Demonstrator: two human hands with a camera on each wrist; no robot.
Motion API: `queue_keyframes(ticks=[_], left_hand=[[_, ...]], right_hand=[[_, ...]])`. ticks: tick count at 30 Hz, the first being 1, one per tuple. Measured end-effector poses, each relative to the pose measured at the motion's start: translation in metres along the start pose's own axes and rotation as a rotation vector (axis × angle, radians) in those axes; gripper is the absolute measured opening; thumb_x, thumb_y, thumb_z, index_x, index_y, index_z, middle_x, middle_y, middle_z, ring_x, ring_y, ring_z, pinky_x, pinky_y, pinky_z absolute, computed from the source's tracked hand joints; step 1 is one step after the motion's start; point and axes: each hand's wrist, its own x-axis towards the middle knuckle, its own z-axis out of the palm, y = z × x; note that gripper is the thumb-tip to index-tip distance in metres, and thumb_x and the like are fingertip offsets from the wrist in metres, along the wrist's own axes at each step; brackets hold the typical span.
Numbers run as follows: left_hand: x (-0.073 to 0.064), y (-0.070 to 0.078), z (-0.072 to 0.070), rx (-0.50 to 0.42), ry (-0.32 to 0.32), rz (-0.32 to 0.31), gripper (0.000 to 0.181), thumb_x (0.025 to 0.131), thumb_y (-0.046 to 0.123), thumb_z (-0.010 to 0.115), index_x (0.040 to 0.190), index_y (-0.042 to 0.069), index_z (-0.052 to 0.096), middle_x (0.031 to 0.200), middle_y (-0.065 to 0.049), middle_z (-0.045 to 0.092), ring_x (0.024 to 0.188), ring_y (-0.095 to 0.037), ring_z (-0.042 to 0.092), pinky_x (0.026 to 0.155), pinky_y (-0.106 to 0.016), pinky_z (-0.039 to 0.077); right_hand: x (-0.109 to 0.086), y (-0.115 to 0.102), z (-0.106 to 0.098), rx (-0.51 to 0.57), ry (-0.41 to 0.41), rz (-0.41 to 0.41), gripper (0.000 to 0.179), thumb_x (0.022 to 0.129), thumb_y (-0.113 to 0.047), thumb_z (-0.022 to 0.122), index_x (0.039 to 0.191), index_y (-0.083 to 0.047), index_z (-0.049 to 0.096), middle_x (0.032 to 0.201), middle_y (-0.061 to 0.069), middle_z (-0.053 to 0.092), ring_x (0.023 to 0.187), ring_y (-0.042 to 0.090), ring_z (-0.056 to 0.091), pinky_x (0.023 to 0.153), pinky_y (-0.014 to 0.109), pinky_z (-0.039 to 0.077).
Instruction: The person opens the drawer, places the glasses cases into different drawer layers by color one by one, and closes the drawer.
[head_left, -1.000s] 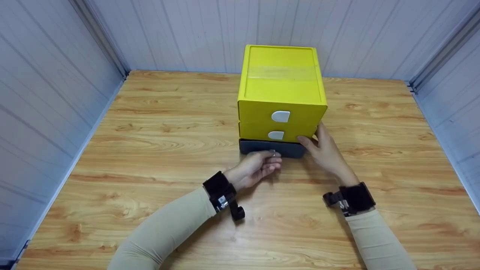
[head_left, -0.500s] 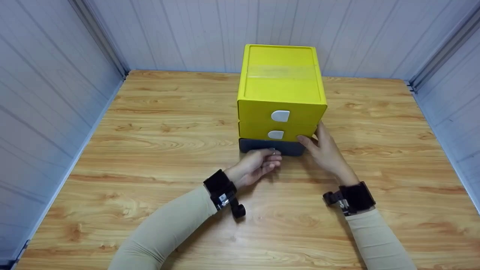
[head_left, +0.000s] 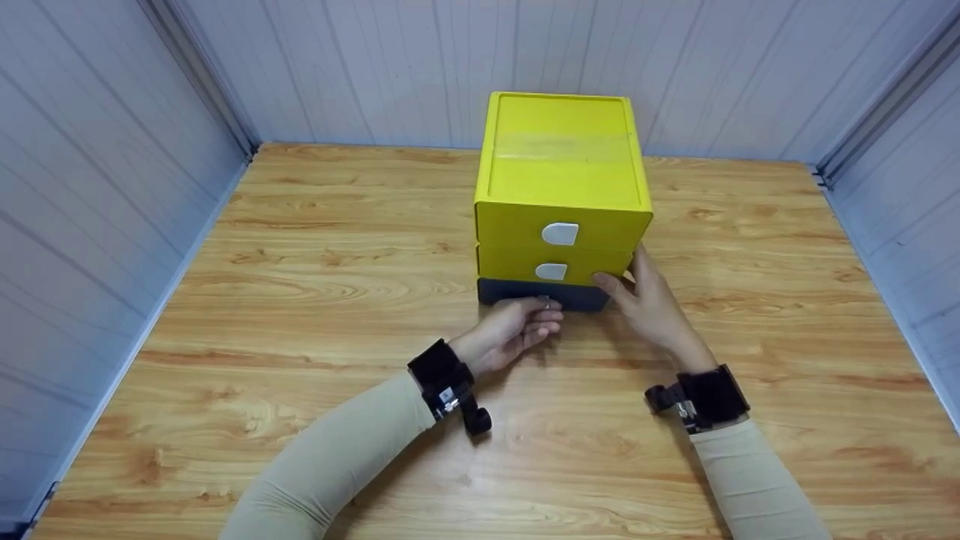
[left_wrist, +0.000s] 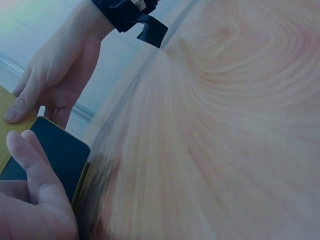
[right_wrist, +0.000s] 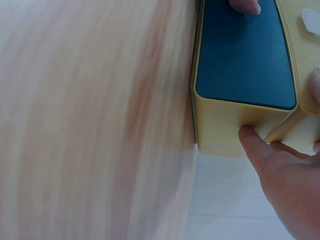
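Observation:
A yellow drawer unit [head_left: 562, 169] stands on the wooden table, with white tabs [head_left: 560, 233] on its upper two drawers. Its lowest drawer has a dark blue-grey front [head_left: 581, 297], which sits nearly flush with the frame in the right wrist view. My left hand [head_left: 506, 334] pinches the small handle of that drawer between thumb and fingers, mostly covering it. With my right hand [head_left: 651, 304] I hold the unit's right side. The thumb [head_left: 611, 285] lies on the middle drawer's front, while a fingertip [right_wrist: 246, 132] presses the side wall.
The wood-grain table [head_left: 337, 247] extends around the unit. Pale panel walls [head_left: 375, 67] rise behind and at both sides, the back one close behind the unit. Both wrists carry black camera straps [head_left: 712, 397].
The dark bottom drawer has slid slightly inward, narrowing the gap above its front. My left hand has moved a little forward with it; my right hand stays in place.

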Motion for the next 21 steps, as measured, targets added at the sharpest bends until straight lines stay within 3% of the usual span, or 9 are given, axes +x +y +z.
queue_keyframes(ticks=[13,21], left_hand=[[-0.011,0.000,-0.011,0.159,-0.035,0.029,0.037,0.111,0.021,0.058,0.132,-0.008,0.064,0.085,-0.004,0.074,0.070,-0.012,0.071,0.065,-0.017,0.057],[-0.036,0.010,-0.033,0.269,-0.087,0.036,0.039,0.111,0.014,0.054,0.143,-0.007,0.058,0.098,-0.007,0.073,0.079,-0.013,0.072,0.075,-0.021,0.061]], right_hand=[[-0.002,0.001,0.002,0.022,-0.005,-0.009,0.067,0.108,-0.018,0.064,0.165,-0.014,0.028,0.160,0.009,0.044,0.148,0.028,0.043,0.120,0.051,0.042],[-0.009,-0.002,-0.007,-0.001,-0.047,-0.015,0.072,0.108,-0.018,0.063,0.168,-0.027,0.025,0.163,0.005,0.042,0.150,0.029,0.043,0.120,0.052,0.042]])
